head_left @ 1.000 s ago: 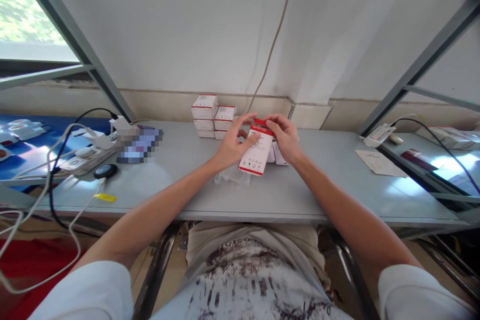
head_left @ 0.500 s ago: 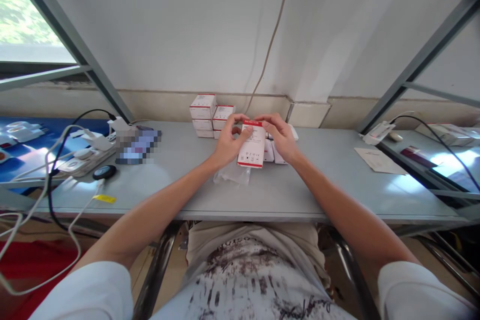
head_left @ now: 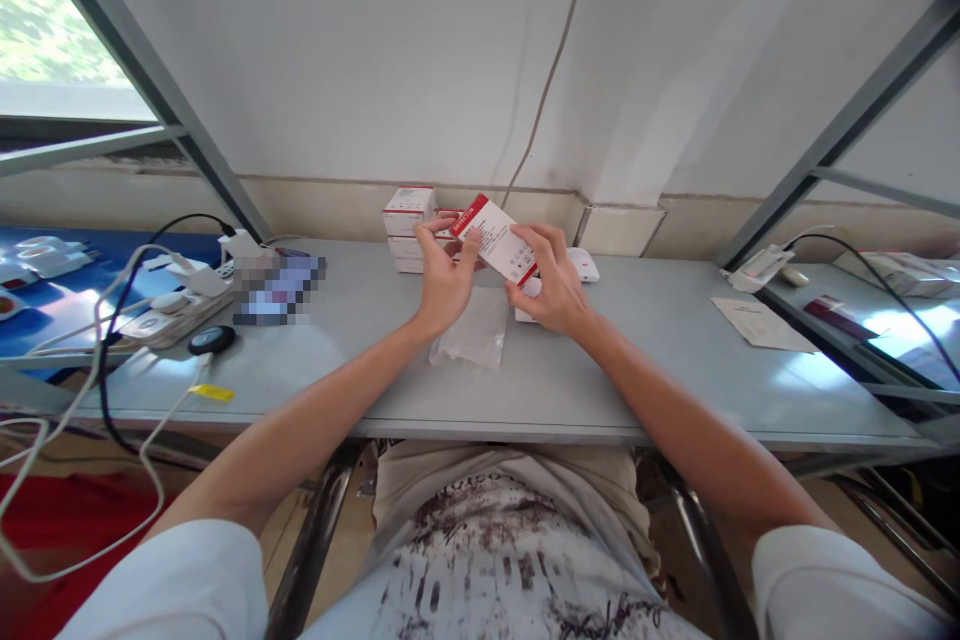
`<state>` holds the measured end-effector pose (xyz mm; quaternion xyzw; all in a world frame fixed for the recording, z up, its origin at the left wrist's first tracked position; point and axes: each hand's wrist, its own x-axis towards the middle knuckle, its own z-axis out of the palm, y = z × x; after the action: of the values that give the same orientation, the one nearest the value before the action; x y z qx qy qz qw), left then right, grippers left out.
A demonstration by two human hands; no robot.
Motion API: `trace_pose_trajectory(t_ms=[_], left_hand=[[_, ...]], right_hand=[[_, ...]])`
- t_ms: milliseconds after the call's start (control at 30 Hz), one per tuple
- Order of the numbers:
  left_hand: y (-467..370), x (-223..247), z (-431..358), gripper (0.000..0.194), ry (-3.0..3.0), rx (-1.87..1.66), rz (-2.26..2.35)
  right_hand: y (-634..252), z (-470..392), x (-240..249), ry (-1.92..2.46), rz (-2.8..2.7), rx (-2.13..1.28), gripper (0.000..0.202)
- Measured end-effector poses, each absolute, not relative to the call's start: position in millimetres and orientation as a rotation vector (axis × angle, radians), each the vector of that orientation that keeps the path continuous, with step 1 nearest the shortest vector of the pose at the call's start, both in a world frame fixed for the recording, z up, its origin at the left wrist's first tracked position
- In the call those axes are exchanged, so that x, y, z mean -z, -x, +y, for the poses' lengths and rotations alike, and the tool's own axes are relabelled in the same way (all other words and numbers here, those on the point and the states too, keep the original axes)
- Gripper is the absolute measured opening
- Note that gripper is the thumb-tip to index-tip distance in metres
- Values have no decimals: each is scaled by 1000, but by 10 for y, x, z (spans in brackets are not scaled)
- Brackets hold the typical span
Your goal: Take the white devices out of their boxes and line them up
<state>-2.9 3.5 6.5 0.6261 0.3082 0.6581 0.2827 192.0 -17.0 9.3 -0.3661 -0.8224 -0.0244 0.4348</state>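
Between my hands is a small white cardboard box [head_left: 496, 238] with red ends and printed text, tilted above the table. My left hand [head_left: 445, 270] is closed on its upper left end, thumb on the printed face. At the lower right end, my right hand [head_left: 551, 280] grips it between thumb and fingers. Below lies a clear plastic bag [head_left: 472, 330], flat on the table. Behind my left hand stand stacked white-and-red boxes [head_left: 409, 220], partly covered by it. White devices [head_left: 583, 265] sit behind my right hand, mostly hidden.
The grey table [head_left: 360, 380] runs along the wall. To the left are a blurred phone [head_left: 281, 288], a power strip [head_left: 169, 315] with cables and a black round object [head_left: 211, 339]. A paper sheet [head_left: 761, 323] lies at the right, near a metal frame [head_left: 847, 120].
The box has turned from upright to slanted, its red top end now toward the upper left. My right hand has shifted from its upper edge to its lower right end.
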Motion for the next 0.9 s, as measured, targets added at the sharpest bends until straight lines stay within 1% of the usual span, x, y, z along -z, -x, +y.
trace_pose_trajectory(t_ms=[100,233,367,500,633,700,900], left_hand=[[8,-64,20,50,-1729,-1680,723],[19,-42,34,45,-1832,-1586,623],[51,-3,46,46,-1928,-1547,773],[80,11,29,38,-2056,-1536,933],[105,-2,4,31,-2183,-1491,1007],[116,-6,-2,28,-2230,-1467,1035],[139,-26,-10,22,-2386,-1369,1115]], right_hand=[[-1989,-152,-120,960,-2010,72,69],[-2083,-109,-148,1000,-2034,91,63],[-2295,23,-175,1162,-1920,220,58],[-2669,187,-186,1558,-1676,348,56],[-2997,307,-128,1946,-1478,332,53],[-3081,347,-83,2030,-1443,312,53],[-3121,386,21,2109,-1444,249,55]])
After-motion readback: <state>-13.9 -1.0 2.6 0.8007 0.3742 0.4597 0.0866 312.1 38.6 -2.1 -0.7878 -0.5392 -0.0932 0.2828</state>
